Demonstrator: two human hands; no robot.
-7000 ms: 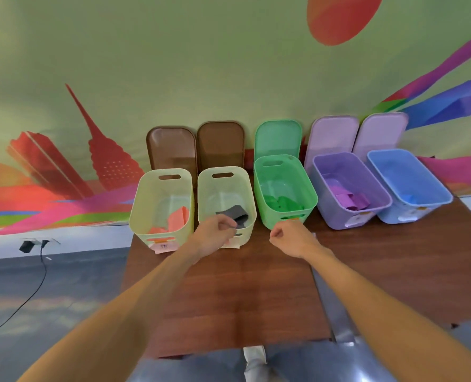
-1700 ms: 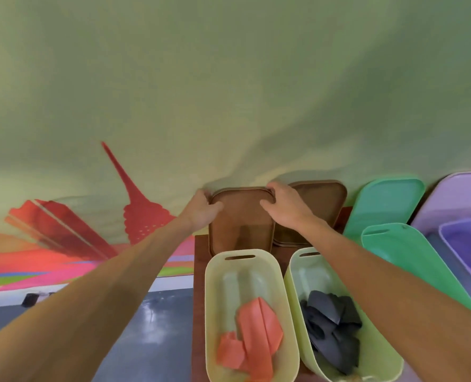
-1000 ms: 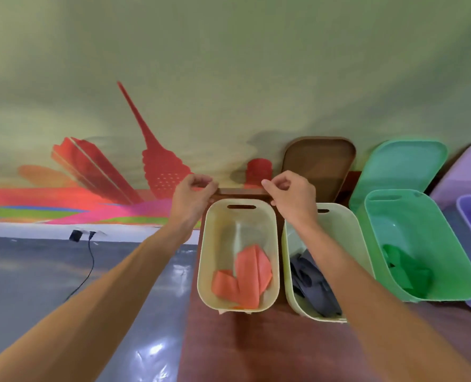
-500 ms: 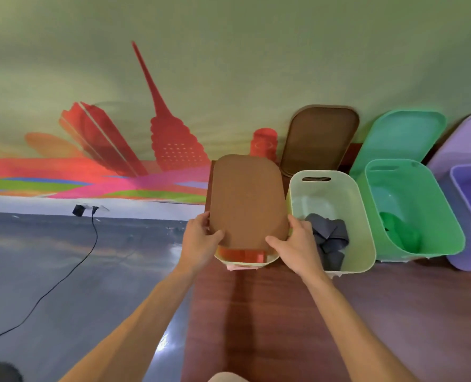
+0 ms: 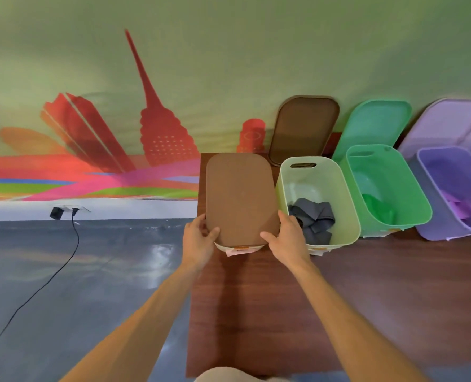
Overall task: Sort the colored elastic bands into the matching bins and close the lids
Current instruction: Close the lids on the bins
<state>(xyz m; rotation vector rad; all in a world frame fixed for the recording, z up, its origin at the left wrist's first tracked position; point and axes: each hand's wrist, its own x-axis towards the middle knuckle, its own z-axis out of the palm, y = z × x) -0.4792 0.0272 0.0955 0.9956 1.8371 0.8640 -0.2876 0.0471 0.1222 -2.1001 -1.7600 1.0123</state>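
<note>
A brown lid [image 5: 241,198] lies flat on the leftmost pale bin [image 5: 238,247], hiding the orange bands inside. My left hand [image 5: 199,239] grips the lid's near left corner and my right hand [image 5: 285,238] grips its near right corner, thumbs on top. Beside it an open pale green bin [image 5: 347,205] holds grey bands [image 5: 312,217]. The green bin [image 5: 409,188] holds green bands [image 5: 377,206]. The purple bin [image 5: 432,188] holds purple bands [image 5: 461,206].
A second brown lid [image 5: 303,130], a green lid [image 5: 373,125] and purple lids [image 5: 446,119] lean on the mural wall behind the bins. The wooden table [image 5: 366,293] ends at its left edge beside my left arm. A cable [image 5: 49,274] runs over the grey floor.
I took the brown lid from against the wall, brought it over the leftmost bin and lowered it; it now lies flatter, covering nearly the whole opening. Both hands stayed at its near corners.
</note>
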